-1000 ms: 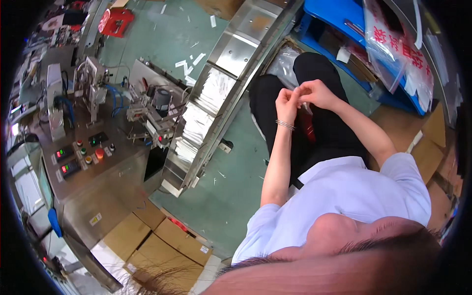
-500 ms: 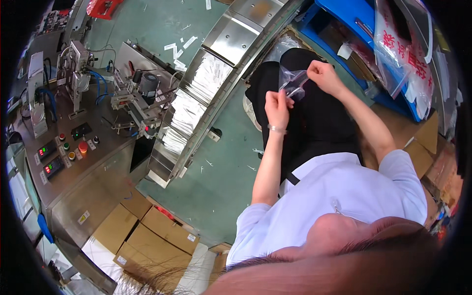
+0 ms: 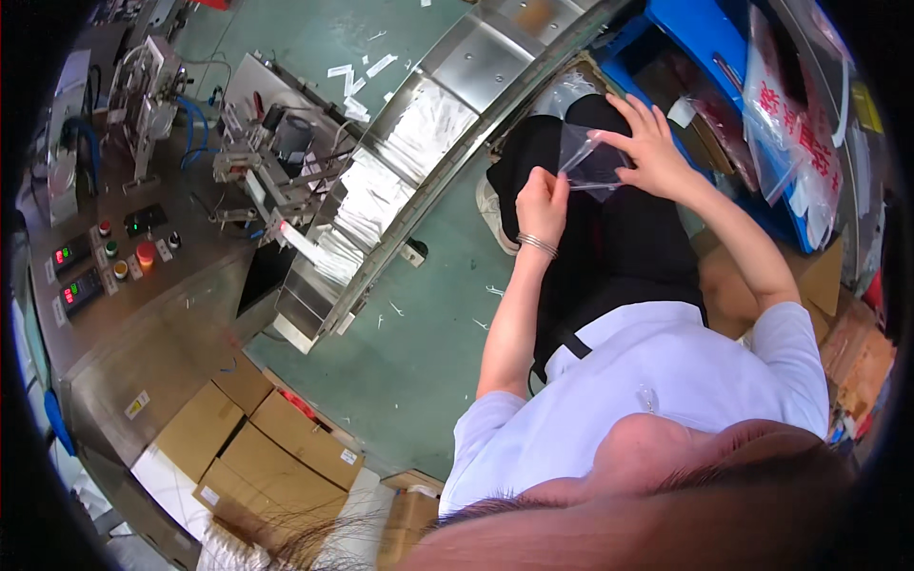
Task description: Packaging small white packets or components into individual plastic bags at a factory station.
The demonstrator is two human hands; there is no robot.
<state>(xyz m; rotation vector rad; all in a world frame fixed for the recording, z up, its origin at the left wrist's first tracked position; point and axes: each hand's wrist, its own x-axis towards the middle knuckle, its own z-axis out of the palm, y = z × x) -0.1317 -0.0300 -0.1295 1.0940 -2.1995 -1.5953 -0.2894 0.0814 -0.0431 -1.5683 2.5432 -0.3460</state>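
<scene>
Over my lap, a clear plastic bag (image 3: 592,171) is stretched between my two hands. My left hand (image 3: 541,204), with a bracelet at its wrist, is closed and pinches the bag's left edge between thumb and fingers. On the other side, my right hand (image 3: 659,157) has its fingers spread wide. Two of its fingertips lie against the bag's upper and right edges, and the others stretch away from it. Whether anything is inside the bag I cannot tell.
To the left runs a metal conveyor trough (image 3: 466,71) with piles of white slim packets (image 3: 376,197). Beyond it stands a machine with a control panel (image 3: 119,252). Blue bins (image 3: 700,38) and printed plastic bags (image 3: 785,124) are at the right; cardboard boxes (image 3: 271,471) stand lower left.
The bag, crumpled before, is now spread flatter. My right hand has opened from a closed pinch and spread its fingers. The view has shifted slightly, and a white packet has appeared at the machine's outlet.
</scene>
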